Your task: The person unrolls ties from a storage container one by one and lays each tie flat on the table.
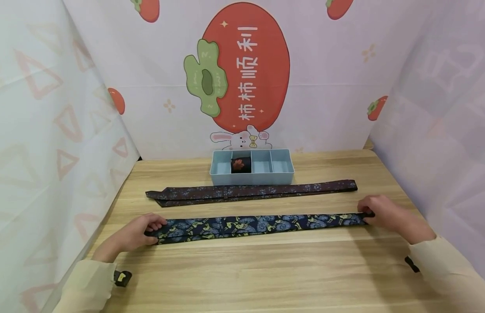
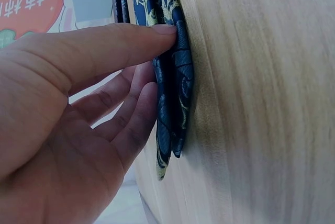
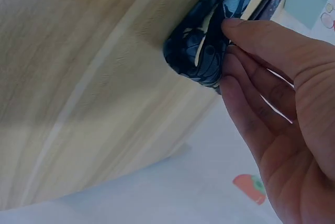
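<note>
A navy necktie [image 1: 262, 225] with blue and yellow figures stretches lengthwise across the table, folded in layers. At its left end my left hand [image 1: 138, 231] pinches the edge between thumb and fingers. In the left wrist view, the tips of the navy necktie [image 2: 175, 82] lie side by side under the thumb. My right hand [image 1: 387, 216] grips the opposite end, where the right wrist view shows the cloth of the necktie [image 3: 196, 59] bent round in a loop. Just behind it lies a dark maroon necktie [image 1: 258, 191] with small blue flowers, also folded lengthwise, untouched by either hand.
A light blue box [image 1: 252, 178] with several compartments stands at the back of the wooden table [image 1: 242, 278]. In its second compartment from the left sits a rolled black necktie [image 1: 241, 164] with a red flower. Printed cloth walls [image 1: 324, 117] enclose the back and sides.
</note>
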Available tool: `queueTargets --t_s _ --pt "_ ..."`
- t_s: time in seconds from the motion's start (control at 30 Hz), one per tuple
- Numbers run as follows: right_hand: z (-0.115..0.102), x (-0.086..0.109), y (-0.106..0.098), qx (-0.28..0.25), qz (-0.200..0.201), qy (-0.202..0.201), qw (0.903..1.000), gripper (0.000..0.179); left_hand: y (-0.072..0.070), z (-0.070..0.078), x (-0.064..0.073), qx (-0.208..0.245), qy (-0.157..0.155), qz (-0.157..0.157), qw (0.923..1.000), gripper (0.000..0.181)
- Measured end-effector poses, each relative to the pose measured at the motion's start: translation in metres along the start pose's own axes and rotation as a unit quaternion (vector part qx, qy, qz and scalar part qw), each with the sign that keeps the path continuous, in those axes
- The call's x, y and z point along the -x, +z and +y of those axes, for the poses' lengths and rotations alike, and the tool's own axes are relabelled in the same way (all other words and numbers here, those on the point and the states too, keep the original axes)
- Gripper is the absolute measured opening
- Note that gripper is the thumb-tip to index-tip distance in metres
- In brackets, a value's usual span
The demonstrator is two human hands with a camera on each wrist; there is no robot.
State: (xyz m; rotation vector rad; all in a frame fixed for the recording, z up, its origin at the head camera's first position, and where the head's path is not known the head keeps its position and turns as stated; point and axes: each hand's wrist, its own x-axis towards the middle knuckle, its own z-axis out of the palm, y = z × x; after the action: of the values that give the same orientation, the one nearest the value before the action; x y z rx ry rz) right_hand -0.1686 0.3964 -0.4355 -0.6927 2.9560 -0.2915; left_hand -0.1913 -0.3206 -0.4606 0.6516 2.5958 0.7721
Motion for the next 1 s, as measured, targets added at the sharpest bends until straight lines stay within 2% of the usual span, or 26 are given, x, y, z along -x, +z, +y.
queueTargets --t_s 0.3,0.53,0.8,0.9,1.0 --pt "0.021 0.001 0.015 -0.012 0.019 0.029 0.9993 0.022 0.000 0.003 -0.002 0.004 -0.009 0.001 1.0000 0.044" --pt "0.031 0.000 0.023 -0.020 0.055 0.026 0.9980 0.021 -0.001 0.000 -0.005 0.017 -0.011 0.004 0.9998 0.043" --pt "0.034 -0.005 0.024 -0.012 0.069 0.023 0.9973 0.020 0.000 -0.003 -0.009 0.013 -0.013 0.014 0.9997 0.044" --pt "0.036 -0.007 0.022 -0.018 0.064 0.025 0.9975 0.020 0.000 -0.001 -0.010 0.013 -0.015 0.013 0.9997 0.044" --pt "0.037 -0.008 0.016 -0.039 0.039 0.041 0.9976 0.018 -0.001 0.003 -0.011 0.006 -0.017 0.010 0.9998 0.044"
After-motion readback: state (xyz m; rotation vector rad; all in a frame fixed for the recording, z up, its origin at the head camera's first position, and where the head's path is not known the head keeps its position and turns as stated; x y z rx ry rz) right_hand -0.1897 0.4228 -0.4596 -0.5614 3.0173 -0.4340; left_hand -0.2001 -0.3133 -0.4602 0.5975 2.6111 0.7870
